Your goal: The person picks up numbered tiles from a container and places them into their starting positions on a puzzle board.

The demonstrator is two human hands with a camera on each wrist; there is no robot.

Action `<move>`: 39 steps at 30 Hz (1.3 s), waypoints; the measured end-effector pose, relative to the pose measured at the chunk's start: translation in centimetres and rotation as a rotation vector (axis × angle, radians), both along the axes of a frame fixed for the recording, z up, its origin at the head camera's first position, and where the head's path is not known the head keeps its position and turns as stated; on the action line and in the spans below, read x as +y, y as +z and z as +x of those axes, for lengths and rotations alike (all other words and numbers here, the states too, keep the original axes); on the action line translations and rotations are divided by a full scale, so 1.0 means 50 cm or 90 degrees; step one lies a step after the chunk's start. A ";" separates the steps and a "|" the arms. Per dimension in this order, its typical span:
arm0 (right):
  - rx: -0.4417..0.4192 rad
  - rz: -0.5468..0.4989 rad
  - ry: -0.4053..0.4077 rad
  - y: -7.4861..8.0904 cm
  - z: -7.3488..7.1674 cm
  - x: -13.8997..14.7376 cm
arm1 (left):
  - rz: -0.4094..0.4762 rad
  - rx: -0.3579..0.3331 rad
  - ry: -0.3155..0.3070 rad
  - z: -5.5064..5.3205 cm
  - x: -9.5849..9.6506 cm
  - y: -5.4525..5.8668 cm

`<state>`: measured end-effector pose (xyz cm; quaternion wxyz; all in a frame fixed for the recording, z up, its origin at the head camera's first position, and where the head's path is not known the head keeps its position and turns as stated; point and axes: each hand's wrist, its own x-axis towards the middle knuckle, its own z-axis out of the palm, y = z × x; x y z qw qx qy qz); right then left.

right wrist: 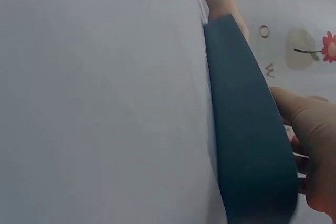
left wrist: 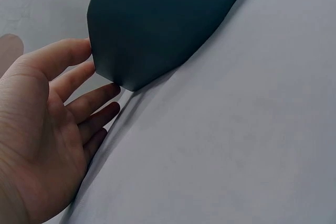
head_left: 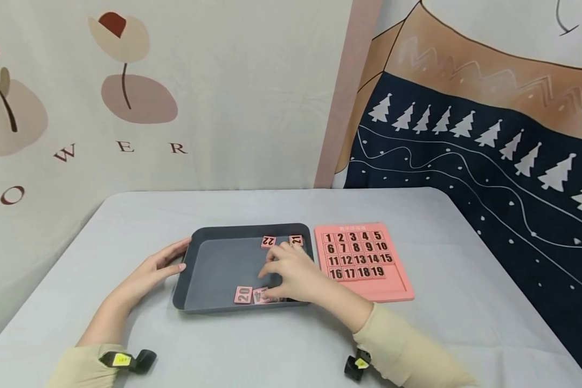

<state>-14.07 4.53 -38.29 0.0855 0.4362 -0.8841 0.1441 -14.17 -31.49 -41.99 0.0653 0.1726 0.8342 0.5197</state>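
Note:
A dark grey tray [head_left: 223, 264] lies on the table with several pink number tiles inside. My left hand [head_left: 147, 275] rests its fingertips on the tray's left wall, fingers loosely extended, as the left wrist view also shows. Over the tray's right part is my right hand [head_left: 298, 275], its thumb and forefinger apart above the near-side tiles. Tile 20 [head_left: 243, 295] lies left of the thumb, beside a partly covered tile [head_left: 259, 296]; others there are hidden under the hand. Along the far side lie tile 22 [head_left: 268, 241] and tile 21 [head_left: 296, 240], turned sideways or upside down.
Right of the tray lies a pink number board [head_left: 401, 290], with tiles 1 to 19 set in order in rows and a bare strip at its lower right. A white cloth [head_left: 252, 350] covers the table. Printed curtains [head_left: 252, 97] hang behind it.

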 end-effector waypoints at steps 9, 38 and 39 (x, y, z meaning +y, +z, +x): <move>0.017 0.057 -0.010 -0.025 0.004 -0.065 | 0.001 0.005 0.001 0.004 -0.001 -0.002; 0.003 -0.088 -0.104 -0.002 0.028 -0.026 | 0.017 0.016 -0.012 -0.001 0.002 -0.004; 0.004 -0.099 -0.109 0.000 0.029 -0.019 | 0.017 0.017 -0.012 -0.002 0.002 -0.004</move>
